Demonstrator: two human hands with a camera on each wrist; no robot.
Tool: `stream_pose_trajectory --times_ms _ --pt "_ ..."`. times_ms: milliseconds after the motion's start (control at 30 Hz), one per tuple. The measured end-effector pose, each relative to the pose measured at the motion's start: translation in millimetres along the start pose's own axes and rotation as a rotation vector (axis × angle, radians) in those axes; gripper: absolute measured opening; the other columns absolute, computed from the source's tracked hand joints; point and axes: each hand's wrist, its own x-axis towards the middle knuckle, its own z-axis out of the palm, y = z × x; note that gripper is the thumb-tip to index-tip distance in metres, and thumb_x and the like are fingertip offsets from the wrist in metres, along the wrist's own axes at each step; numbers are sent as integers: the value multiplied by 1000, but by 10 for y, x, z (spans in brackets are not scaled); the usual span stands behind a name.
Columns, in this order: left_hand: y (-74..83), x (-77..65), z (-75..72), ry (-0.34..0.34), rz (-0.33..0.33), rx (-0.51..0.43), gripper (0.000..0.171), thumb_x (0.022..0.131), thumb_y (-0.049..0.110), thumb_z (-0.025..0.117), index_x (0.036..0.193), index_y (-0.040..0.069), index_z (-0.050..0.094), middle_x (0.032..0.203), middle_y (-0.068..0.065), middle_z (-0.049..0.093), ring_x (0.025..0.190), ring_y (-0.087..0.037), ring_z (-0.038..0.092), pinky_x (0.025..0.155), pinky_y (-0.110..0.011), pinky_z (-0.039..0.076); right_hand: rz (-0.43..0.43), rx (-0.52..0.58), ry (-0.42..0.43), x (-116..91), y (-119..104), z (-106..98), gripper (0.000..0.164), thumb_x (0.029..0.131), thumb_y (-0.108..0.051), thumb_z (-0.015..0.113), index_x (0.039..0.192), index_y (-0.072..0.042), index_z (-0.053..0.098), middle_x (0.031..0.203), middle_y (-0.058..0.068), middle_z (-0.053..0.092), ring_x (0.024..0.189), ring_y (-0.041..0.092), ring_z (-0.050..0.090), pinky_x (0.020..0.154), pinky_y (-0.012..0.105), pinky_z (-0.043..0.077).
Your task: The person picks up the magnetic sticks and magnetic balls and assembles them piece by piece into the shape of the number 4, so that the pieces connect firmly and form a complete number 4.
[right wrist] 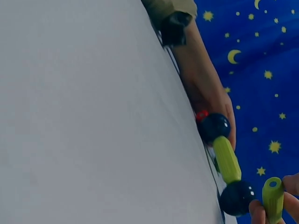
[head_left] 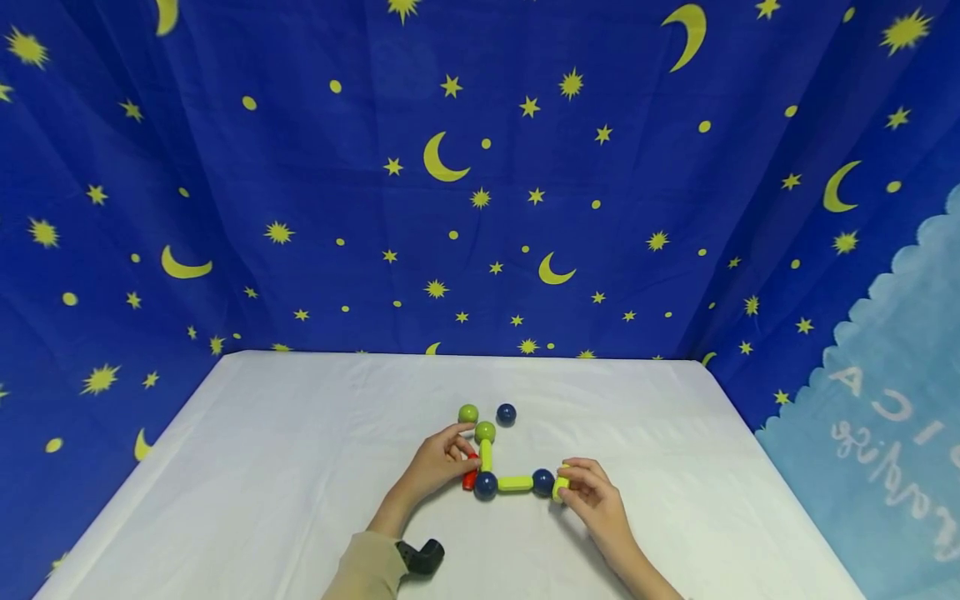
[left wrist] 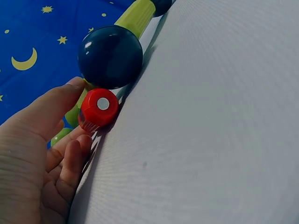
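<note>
My right hand (head_left: pixel 597 500) pinches a short yellow-green rod (right wrist: pixel 273 199) between thumb and fingers. The rod stands tilted beside a dark blue ball (head_left: pixel 543 482); whether they touch I cannot tell. From that ball a second yellow-green rod (head_left: pixel 515 483) runs left to another dark blue ball (head_left: pixel 486 486). A third yellow-green rod (head_left: pixel 487 456) leads from there to a green ball (head_left: pixel 485 432). At the left side of this L shape, my left hand (head_left: pixel 441 460) has its index finger by the green ball and its thumb across a red rod (left wrist: pixel 99 108); its grip is partly hidden.
Beyond the L shape, a loose green ball (head_left: pixel 468 413) and a dark blue ball (head_left: pixel 506 414) lie on the white tabletop (head_left: pixel 285 467). A blue curtain (head_left: pixel 360 167) with moons and stars surrounds the table. A black device (head_left: pixel 422 557) sits on the left wrist.
</note>
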Motion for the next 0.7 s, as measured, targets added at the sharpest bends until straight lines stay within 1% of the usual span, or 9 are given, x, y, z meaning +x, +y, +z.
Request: stream_pose_trajectory --times_ms 100,233,367,467,567,700 --pt "11 -5 -4 -5 4 6 61 79 19 77 134 8 52 92 -10 66 63 -6 51 56 -15 41 29 7 29 74 18 -31 31 81 7 66 109 19 56 115 14 53 86 2 58 72 13 51" --pt "28 -15 -14 -13 22 17 62 79 21 78 134 7 52 91 -9 65 62 -4 51 55 -16 42 64 6 50 178 55 -70 37 82 9 65 116 19 53 114 7 56 83 4 59 72 14 52" --pt "46 -30 -24 -17 33 30 61 78 21 79 132 8 54 91 -9 65 63 -5 50 55 -16 42 97 -12 70 297 102 -90 39 82 7 65 119 16 54 111 1 59 81 4 60 70 14 52" --pt "48 -37 -23 -18 35 28 60 77 21 80 131 9 56 92 -10 65 64 -5 49 55 -16 41 145 -21 80 381 138 -83 41 82 3 68 120 12 56 105 -2 62 80 2 61 68 15 52" --pt "38 -37 -19 -16 45 35 61 76 20 80 131 10 56 93 -11 65 63 -5 49 55 -16 41 200 -8 78 447 166 -60 44 82 1 70 122 10 56 102 3 63 78 1 62 67 16 53" --pt "41 -37 -12 -15 57 75 55 78 23 78 128 13 59 93 -8 66 64 -5 49 55 -16 41 249 25 51 516 199 -25 47 81 1 70 125 8 55 111 14 61 78 1 63 69 17 53"
